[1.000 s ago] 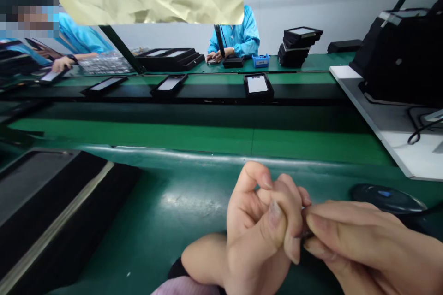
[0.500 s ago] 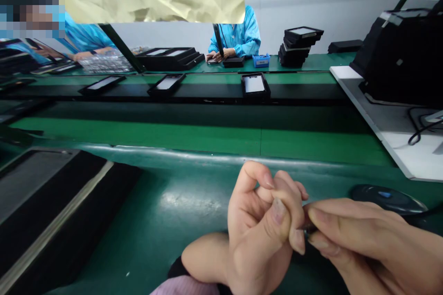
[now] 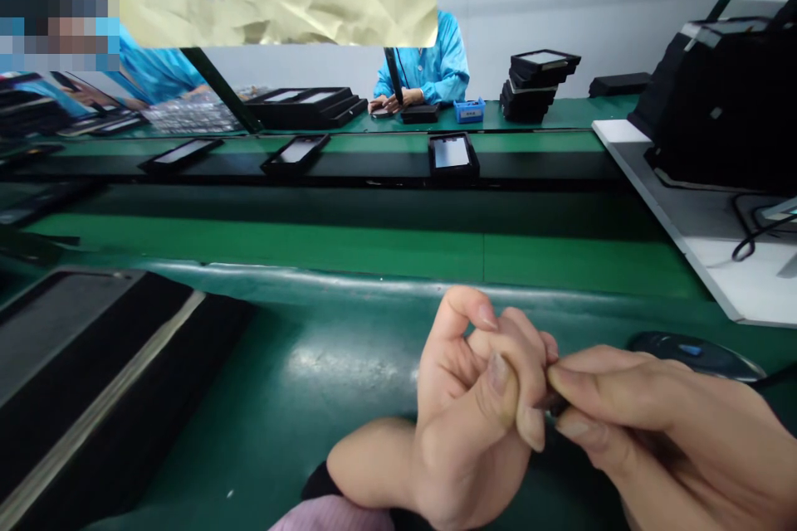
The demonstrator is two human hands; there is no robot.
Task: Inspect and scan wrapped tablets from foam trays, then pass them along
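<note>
My left hand (image 3: 473, 415) is curled into a loose fist low in the middle, over the dark green bench mat (image 3: 324, 382). My right hand (image 3: 660, 431) meets it from the right. Its thumb and forefinger pinch a small dark item (image 3: 550, 408) right at the fingertips of the left hand. The item is mostly hidden, so I cannot tell what it is. A pink cuff (image 3: 336, 514) shows at the left wrist.
A large black tray (image 3: 87, 373) lies at the left. A dark oval device (image 3: 694, 348) with a cable sits behind my right hand. Black trays with screens (image 3: 452, 154) ride the conveyor beyond. A white stand (image 3: 716, 257) with a black machine (image 3: 722, 99) is on the right. People in blue coats (image 3: 436, 66) work across the line.
The trays on the conveyor have slid a little to the left. My hands stay joined, with the right fingertips shifting slightly against the left hand.
</note>
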